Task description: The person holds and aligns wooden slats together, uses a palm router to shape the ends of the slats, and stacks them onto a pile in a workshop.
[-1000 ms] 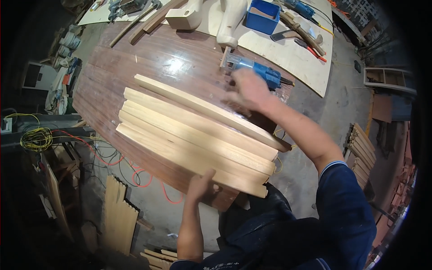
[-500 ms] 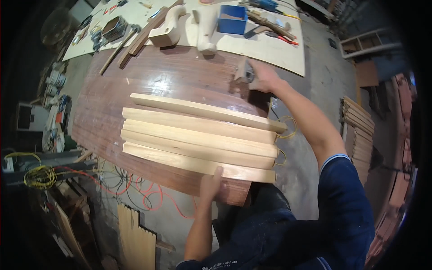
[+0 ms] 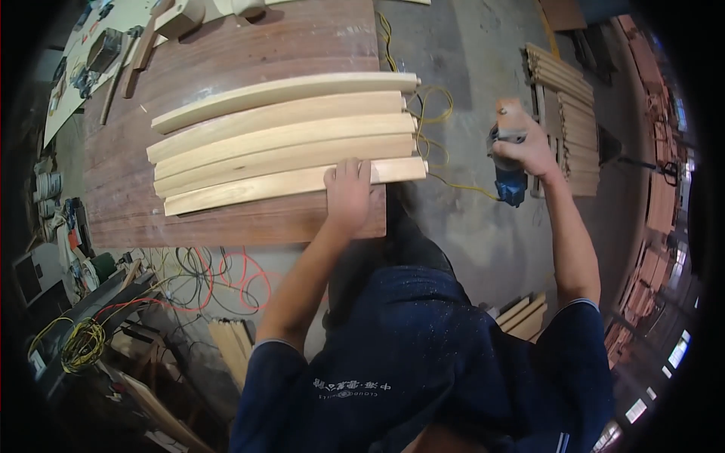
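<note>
My left hand (image 3: 350, 198) is at the strip's right part, its fingers bent over the nearest pale wooden strip (image 3: 260, 188). Several more pale strips (image 3: 279, 124) lie side by side beyond it on the brown tabletop (image 3: 113, 204), their right ends sticking out past its edge. Out to the right, over the floor, my right hand (image 3: 531, 149) is closed around a trim router (image 3: 510, 181) with a blue body, a metal collar and a brownish base plate turned upward. A yellow cord (image 3: 464, 186) runs from its blue end toward the strips.
Stacked pale strips (image 3: 578, 136) lie on the floor at the right. Tools and a dark open box (image 3: 104, 50) stand on a pale board at the far left. Red and black hoses (image 3: 243, 279) coil on the floor below the table. Reddish boards (image 3: 649, 279) line the right side.
My right hand has swung from above the far side of the table out to the right with the router. My left hand stays at the nearest strip, now with its fingers over the top. The view has shifted right.
</note>
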Demonstrator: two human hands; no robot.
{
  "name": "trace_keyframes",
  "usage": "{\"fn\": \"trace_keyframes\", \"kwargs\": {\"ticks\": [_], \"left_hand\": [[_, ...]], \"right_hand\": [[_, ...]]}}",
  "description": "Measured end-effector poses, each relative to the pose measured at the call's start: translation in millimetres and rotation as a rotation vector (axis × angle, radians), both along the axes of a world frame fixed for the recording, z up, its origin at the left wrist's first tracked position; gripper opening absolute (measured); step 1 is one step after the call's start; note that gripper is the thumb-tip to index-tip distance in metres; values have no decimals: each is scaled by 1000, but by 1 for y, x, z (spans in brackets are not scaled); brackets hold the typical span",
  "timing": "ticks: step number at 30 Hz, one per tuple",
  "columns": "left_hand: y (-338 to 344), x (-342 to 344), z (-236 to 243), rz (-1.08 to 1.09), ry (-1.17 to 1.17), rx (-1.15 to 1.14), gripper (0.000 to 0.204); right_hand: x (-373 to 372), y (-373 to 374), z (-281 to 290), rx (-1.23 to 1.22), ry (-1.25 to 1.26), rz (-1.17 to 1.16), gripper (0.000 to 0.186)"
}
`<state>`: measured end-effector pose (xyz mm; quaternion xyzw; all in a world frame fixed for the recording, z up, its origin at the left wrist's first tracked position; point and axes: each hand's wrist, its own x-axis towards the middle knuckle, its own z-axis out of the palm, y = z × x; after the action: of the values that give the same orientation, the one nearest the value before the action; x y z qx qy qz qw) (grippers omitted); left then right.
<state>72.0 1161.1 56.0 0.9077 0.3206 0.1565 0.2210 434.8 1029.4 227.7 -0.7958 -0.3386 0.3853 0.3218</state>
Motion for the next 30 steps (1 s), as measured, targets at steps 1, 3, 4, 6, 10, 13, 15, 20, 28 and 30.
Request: {"fn": "trace_keyframes", "kwargs": {"ticks": [1,3,4,6,10,13,15,20,28,30], "left_hand": [[0,4,-8,-36,57,17,63],[-2,5,-17,-81,133,24,69],[-3,10,-16,-89,143,26,66],[-4,12,-10,-100,170,24,64],[-9,10,-3,-127,296,33,58],[-12,16,3,-83,292,13,62],[-26,26,15,-71,227,-46,64],[-69,76,57,-51,99,-936,62],[-144,120,39,-251,-472,-1605,94],[-142,116,51,-149,-574,-1734,95]], "right_hand": [[-12,-15,-15,-37,-6,-3,67],[-41,-27,-32,-127,-100,61,74],[-47,-34,-42,-139,-91,46,74],[-58,-45,-70,-186,-58,111,78],[-66,-41,-92,-221,-65,190,69],[-59,-26,-96,-311,-170,445,70],[-53,-25,-102,-298,-207,474,68],[-37,-20,-101,-54,54,359,62],[1,-29,-95,234,697,-177,88],[15,-34,-99,331,1021,-296,81]]}}
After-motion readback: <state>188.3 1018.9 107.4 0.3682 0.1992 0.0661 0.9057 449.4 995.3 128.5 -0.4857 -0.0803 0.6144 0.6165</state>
